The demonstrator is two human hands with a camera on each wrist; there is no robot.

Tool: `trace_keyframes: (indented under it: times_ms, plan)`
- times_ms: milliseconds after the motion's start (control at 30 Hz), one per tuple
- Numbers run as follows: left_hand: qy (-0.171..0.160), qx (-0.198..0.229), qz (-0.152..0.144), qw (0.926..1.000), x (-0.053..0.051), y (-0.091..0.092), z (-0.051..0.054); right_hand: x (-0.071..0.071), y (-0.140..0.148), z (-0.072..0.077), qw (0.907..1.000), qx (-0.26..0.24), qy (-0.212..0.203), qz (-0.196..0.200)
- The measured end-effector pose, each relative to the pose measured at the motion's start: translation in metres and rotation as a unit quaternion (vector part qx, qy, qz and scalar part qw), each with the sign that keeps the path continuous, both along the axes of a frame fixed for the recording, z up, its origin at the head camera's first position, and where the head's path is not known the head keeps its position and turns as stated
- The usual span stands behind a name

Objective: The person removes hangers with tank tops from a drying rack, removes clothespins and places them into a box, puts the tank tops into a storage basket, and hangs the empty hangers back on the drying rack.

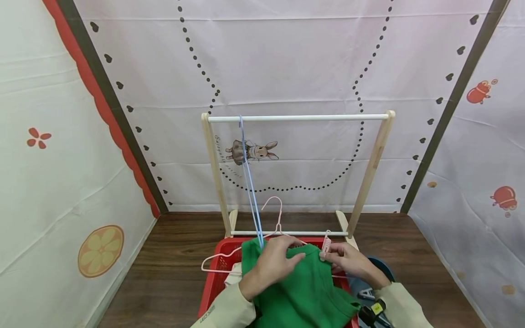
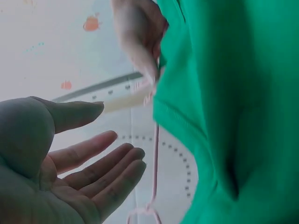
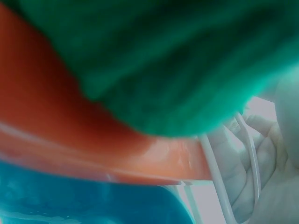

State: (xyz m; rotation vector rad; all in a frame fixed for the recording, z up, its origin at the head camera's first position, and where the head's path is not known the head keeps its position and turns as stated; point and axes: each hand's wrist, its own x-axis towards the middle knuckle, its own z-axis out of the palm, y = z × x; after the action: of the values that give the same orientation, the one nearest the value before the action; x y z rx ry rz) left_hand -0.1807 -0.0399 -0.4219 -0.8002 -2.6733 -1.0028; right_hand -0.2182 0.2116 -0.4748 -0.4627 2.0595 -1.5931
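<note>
In the head view a green garment [image 1: 301,287] lies over the red basket, against a pink hanger [image 1: 223,262] whose hook stands up behind it. My right hand [image 1: 348,262] pinches a pink clothespin [image 1: 326,244] at the garment's right shoulder. Pale hanger bars [image 3: 217,179] pass by the right palm in the right wrist view. My left hand [image 1: 272,262] is over the garment's left part; the left wrist view shows its fingers [image 2: 117,179] spread with nothing between them. A blue hanger [image 1: 251,191] hooks on the rack's rod, its lower end hidden behind the left hand.
A rack with a white rod [image 1: 299,118] and wooden posts stands behind the red basket [image 1: 211,284]. Pale cloth [image 1: 233,275] lies in the basket. To the right is a blue basin [image 1: 381,266] with dark clips [image 1: 367,294]. Printed curtains surround the wooden table [image 1: 164,269].
</note>
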Motion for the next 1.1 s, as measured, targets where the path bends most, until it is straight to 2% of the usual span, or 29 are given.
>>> trace_keyframes:
  times_ms: [133, 400, 567, 800, 967, 1100]
  plan:
    - [-0.002, -0.004, 0.018, 0.9998, -0.001, -0.018, 0.001, 0.001, 0.0, -0.001, 1.0, -0.007, -0.001, 0.001]
    - [-0.038, -0.005, 0.079, 0.9961, -0.006, -0.057, -0.003, 0.001, 0.001, -0.001, 0.9999, -0.009, 0.005, 0.005]
    - [-0.048, -0.009, 0.097, 0.994, -0.009, -0.078, -0.007, 0.001, 0.001, -0.001, 0.9999, -0.007, 0.013, 0.004]
    - [-0.041, -0.007, 0.122, 0.9917, -0.01, -0.107, -0.016, 0.0, 0.0, 0.0, 1.0, 0.002, 0.008, -0.001]
    - [-0.072, -0.001, 0.135, 0.9882, -0.007, -0.123, -0.02, 0.0, 0.0, -0.001, 0.9999, -0.003, 0.01, 0.002]
    - [-0.079, -0.005, 0.136, 0.9874, -0.005, -0.133, -0.022, 0.0, 0.0, -0.001, 0.9999, -0.004, 0.011, 0.005]
